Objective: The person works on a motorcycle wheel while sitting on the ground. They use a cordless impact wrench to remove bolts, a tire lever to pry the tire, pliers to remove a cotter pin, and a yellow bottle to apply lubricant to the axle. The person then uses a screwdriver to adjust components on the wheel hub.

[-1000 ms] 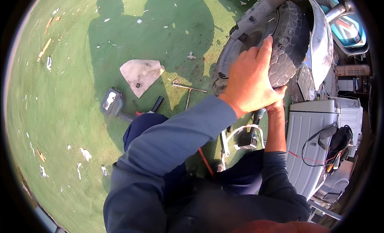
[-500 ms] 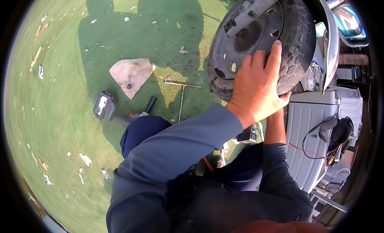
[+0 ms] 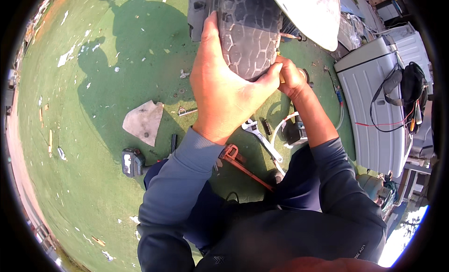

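Observation:
A dark wheel with a worn, block-patterned tyre [image 3: 250, 47] stands upright at the top middle, seen tread-on. Around its left side and lower tread my left hand [image 3: 224, 92] is closed, fingers up along the sidewall and thumb across the bottom. To the right of the tyre, my right hand [image 3: 293, 78] is curled round something yellow [image 3: 281, 75]; only slivers of it show, so its kind is hidden. The left thumb tip meets the right hand there. A grey fork leg [image 3: 198, 12] shows left of the wheel, and a pale mudguard [image 3: 311, 12] overhangs its right.
On the green ground lie an adjustable wrench [image 3: 262, 139], an orange pipe wrench [image 3: 241, 164], a cordless tool's battery [image 3: 133, 162], a pale cloth [image 3: 144, 122] and a partly hidden T-handle wrench [image 3: 188, 112]. A grey ribbed box [image 3: 372, 103] with cables stands to the right.
The wheel has turned from showing its rim side to showing its tread. My left hand has shifted left with it; my right hand has come into sight at the tyre's right side.

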`<state>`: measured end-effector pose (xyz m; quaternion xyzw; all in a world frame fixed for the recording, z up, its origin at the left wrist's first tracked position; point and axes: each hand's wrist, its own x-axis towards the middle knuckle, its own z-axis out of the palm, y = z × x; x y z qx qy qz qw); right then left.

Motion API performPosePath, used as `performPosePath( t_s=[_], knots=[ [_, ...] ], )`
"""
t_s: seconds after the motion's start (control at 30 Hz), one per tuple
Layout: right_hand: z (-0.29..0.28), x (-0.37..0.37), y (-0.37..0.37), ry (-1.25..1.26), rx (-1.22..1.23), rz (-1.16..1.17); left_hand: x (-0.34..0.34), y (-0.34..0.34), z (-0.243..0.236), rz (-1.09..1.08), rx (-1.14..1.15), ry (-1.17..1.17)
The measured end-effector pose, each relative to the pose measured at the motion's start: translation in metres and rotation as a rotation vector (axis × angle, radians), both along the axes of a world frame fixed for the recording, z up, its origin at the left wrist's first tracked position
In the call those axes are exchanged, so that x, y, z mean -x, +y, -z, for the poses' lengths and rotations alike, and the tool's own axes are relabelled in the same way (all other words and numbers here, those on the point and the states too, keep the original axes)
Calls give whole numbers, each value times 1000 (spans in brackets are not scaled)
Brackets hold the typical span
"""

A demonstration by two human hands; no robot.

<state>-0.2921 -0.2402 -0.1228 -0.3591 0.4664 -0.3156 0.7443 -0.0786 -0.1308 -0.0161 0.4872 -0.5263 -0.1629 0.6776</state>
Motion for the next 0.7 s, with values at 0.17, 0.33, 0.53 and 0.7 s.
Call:
performPosePath(
  t_s=[0.17,0.33,0.53,0.7],
  knots=[
    [13,-24,10,335,158,-56,-20,10,-5,110,-127,93],
    [25,-20,9,479,442,-64,-45,11,-8,62,-208,-64],
    [-5,-5,26,690,485,-198,-107,6,4,76,-283,-93],
    [-24,27,62,718,366,-312,-114,9,11,-44,-251,-122]
  ],
)
